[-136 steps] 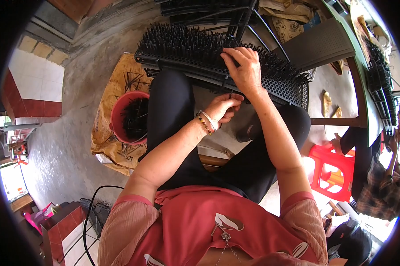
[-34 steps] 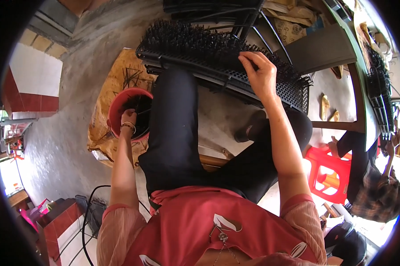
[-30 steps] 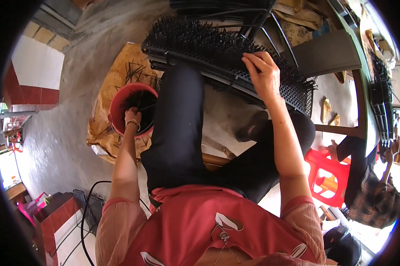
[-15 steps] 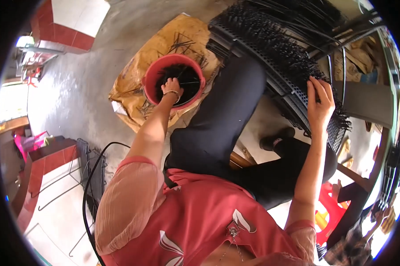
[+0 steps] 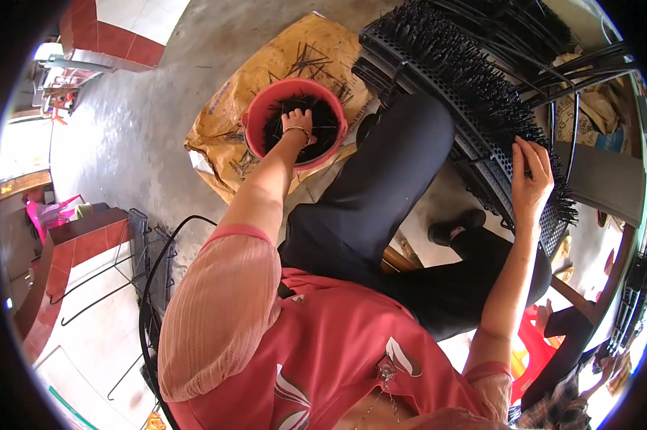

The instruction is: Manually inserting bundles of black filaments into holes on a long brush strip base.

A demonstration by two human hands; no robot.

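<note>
My left hand reaches down into a red bucket filled with thin black sticks. Its fingertips sink among the sticks, so what they grip, if anything, is hidden. On the right, my right hand is raised beside a long black perforated tray, its thumb and fingertips drawn together near the edge. Many short black sticks stand upright in that tray's holes. Whatever sits between the right fingertips is too small to name.
The bucket stands on a flattened yellow-brown sack strewn with loose black sticks. My knee lies between bucket and tray. A grey panel and black metal bars stand right of the tray. A black cable loops by my left side.
The whole view has shifted slightly to the right. My left hand stays in the bucket, and my right hand remains at the tray's edge with its fingers slightly repositioned.
</note>
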